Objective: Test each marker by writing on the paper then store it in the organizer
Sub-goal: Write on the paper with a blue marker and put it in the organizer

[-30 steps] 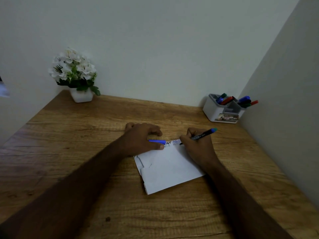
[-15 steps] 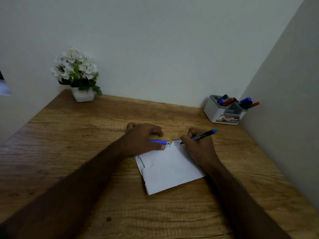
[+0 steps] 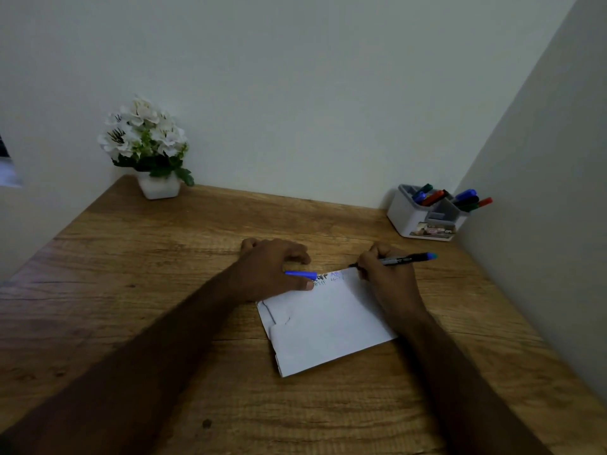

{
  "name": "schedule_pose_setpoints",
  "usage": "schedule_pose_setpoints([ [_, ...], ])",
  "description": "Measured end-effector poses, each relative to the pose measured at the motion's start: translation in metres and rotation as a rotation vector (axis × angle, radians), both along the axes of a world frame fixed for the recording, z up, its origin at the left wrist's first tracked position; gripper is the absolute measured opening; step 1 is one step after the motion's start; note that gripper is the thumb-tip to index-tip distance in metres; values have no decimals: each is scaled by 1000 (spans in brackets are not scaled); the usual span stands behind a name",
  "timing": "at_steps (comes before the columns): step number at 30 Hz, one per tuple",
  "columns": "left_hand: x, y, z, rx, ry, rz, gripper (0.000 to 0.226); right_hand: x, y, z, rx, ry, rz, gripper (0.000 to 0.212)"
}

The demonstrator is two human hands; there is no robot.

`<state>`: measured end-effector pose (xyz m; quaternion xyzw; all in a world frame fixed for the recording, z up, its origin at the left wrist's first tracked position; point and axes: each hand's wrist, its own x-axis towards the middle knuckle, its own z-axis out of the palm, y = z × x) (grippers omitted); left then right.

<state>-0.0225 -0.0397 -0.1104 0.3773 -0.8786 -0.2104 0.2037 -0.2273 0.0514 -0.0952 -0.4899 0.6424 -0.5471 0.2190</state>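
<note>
The right hand (image 3: 386,277) grips a marker (image 3: 399,259), its tip on the far edge of the paper (image 3: 325,326). The left hand (image 3: 272,269) holds the blue cap (image 3: 300,275) and rests on the paper. The organizer (image 3: 423,215) sits far right on the tabletop (image 3: 164,274).

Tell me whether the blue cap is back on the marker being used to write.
No: the left hand holds the blue cap while the right hand writes with the marker on the paper.
</note>
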Motion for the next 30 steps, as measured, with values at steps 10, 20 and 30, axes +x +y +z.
schedule_pose_setpoints([
  [10,0,0,-1,12,13,-4,64,-3,3,-2,49,137,14,17],
  [20,-1,-2,-1,9,-10,6,49,-4,0,-3,67,172,35,20],
  [30,0,-1,-2,-2,10,-4,62,-4,-3,-7,57,256,48,25],
])
